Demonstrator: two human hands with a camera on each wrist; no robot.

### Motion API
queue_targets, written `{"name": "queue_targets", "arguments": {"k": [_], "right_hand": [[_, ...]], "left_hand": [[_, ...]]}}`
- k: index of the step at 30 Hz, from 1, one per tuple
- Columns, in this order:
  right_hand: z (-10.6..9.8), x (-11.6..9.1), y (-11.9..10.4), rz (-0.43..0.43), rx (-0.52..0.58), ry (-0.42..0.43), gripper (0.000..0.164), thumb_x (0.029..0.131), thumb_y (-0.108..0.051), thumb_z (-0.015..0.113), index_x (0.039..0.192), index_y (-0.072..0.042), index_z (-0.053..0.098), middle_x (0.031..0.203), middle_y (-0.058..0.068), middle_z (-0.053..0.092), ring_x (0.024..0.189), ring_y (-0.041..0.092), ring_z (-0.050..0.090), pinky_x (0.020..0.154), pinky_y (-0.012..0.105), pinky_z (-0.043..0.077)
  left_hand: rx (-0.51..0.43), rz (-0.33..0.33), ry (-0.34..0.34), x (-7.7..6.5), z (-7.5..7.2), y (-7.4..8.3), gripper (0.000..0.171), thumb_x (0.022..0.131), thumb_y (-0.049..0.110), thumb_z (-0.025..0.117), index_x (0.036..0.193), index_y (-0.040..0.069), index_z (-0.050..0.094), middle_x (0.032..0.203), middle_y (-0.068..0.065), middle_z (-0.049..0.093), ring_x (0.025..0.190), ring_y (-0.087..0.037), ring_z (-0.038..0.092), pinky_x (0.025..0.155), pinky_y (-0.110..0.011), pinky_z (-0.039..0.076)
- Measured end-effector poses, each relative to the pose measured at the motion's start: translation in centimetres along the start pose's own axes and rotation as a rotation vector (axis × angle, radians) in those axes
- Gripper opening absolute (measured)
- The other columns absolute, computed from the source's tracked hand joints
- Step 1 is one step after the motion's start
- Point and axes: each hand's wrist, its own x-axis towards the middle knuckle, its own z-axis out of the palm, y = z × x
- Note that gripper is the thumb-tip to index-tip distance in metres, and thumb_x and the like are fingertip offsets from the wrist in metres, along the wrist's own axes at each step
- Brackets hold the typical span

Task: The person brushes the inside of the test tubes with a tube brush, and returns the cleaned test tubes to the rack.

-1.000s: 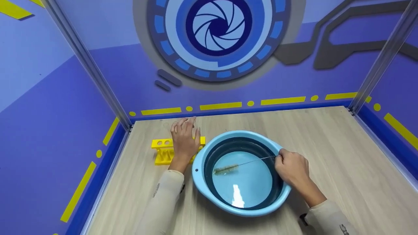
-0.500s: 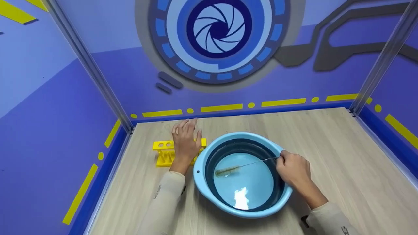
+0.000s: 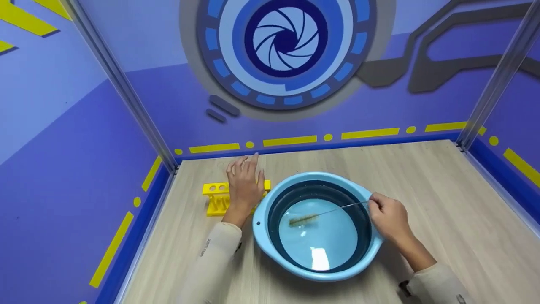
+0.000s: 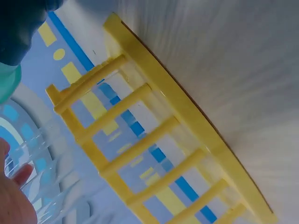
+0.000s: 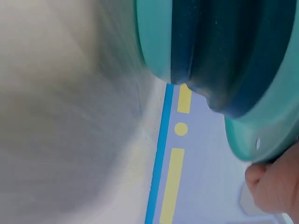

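Note:
My right hand (image 3: 389, 215) grips the thin wire handle of a test tube brush (image 3: 303, 220) at the right rim of a light-blue basin (image 3: 263, 242). The brush's bristled head lies low in the basin, where bright reflections show on water. My left hand (image 3: 244, 185) is over a yellow test tube rack (image 3: 216, 188), fingers extended and slightly bent, covering its middle. In the left wrist view, clear tube-like shapes (image 4: 58, 179) appear beside the rack, close to the fingers (image 4: 16, 205). Whether the left hand touches the rack or those shapes cannot be made out.
The basin and rack stand side by side on a wood-grain table (image 3: 447, 202). Blue-purple panels (image 3: 160, 101) enclose the back and both sides, joined by metal posts (image 3: 485, 93). The basin's dark folding wall (image 5: 224, 51) shows close up in the right wrist view.
The right hand and brush have shifted slightly to the right, with the brush head drawn away from the basin's left wall. The left hand stays over the rack. The head view has tilted a little.

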Motion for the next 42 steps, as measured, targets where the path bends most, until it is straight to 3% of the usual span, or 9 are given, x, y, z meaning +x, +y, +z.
{"name": "queue_targets", "arguments": {"k": [4,11,14,17,22,25,34,42], "right_hand": [[-1.1,0.5,0.2,0.064,0.119,-0.018,0.031,0.104,-0.006,0.055,0.075,-0.006,0.066,0.063,-0.002,0.05,0.059,0.009,0.048,0.056,0.024,0.038],[-2.0,1.6,0.8,0.15,0.137,-0.124,0.03,0.106,-0.012,0.055,0.081,-0.003,0.07,0.069,0.001,0.057,0.063,0.011,0.051,0.059,0.025,0.041],[-2.0,1.8,1.2,0.169,0.168,-0.123,0.031,0.106,-0.012,0.054,0.083,-0.001,0.071,0.073,0.005,0.061,0.066,0.011,0.052,0.061,0.025,0.043],[-2.0,1.7,1.5,0.208,0.197,-0.105,0.031,0.106,-0.012,0.055,0.083,0.0,0.07,0.073,0.006,0.061,0.066,0.011,0.052,0.062,0.025,0.043],[-2.3,1.3,1.8,0.272,0.231,-0.062,0.031,0.106,-0.014,0.056,0.081,0.003,0.067,0.065,-0.005,0.052,0.061,0.009,0.047,0.058,0.026,0.039],[-2.5,1.2,1.9,0.284,0.226,-0.055,0.032,0.106,-0.016,0.057,0.082,0.003,0.067,0.061,-0.008,0.048,0.057,0.009,0.043,0.054,0.026,0.037],[-2.7,1.2,2.4,0.297,0.218,-0.042,0.032,0.108,-0.024,0.059,0.098,0.003,0.071,0.074,-0.002,0.065,0.066,0.006,0.051,0.064,0.022,0.045],[-3.0,0.7,2.7,0.257,0.184,-0.065,0.036,0.112,-0.029,0.054,0.11,0.003,0.07,0.067,-0.001,0.058,0.06,0.008,0.05,0.055,0.025,0.041]], "left_hand": [[0.05,0.019,-0.071,0.5,-0.5,0.1,0.061,0.106,0.037,0.064,0.16,0.015,0.046,0.145,-0.008,0.067,0.144,-0.029,0.052,0.125,-0.06,0.033],[0.027,-0.007,-0.16,0.8,-1.6,0.2,0.068,0.108,0.042,0.061,0.164,0.01,0.04,0.16,-0.013,0.055,0.152,-0.033,0.046,0.129,-0.062,0.028],[-0.024,-0.024,-0.136,0.6,-1.8,0.2,0.069,0.107,0.041,0.062,0.165,0.011,0.039,0.163,-0.012,0.052,0.156,-0.033,0.043,0.131,-0.062,0.025],[-0.11,-0.03,-0.07,0.0,-1.8,0.3,0.068,0.106,0.037,0.065,0.164,0.012,0.041,0.166,-0.01,0.05,0.16,-0.033,0.038,0.133,-0.06,0.023],[-0.232,-0.013,0.087,-1.7,-2.0,0.7,0.063,0.101,0.025,0.073,0.158,0.012,0.049,0.164,-0.008,0.052,0.159,-0.034,0.038,0.131,-0.059,0.03],[-0.265,-0.006,0.132,-2.7,-2.5,1.0,0.06,0.099,0.022,0.075,0.154,0.013,0.053,0.158,-0.008,0.056,0.155,-0.034,0.042,0.128,-0.059,0.032],[-0.332,-0.059,0.112,-5.0,-3.3,1.2,0.05,0.1,0.021,0.074,0.147,0.013,0.06,0.147,-0.01,0.062,0.143,-0.032,0.049,0.119,-0.056,0.034],[-0.383,-0.122,0.071,-6.4,-3.9,0.9,0.046,0.1,0.019,0.074,0.145,0.014,0.063,0.144,-0.008,0.063,0.138,-0.029,0.052,0.116,-0.055,0.035]]}}
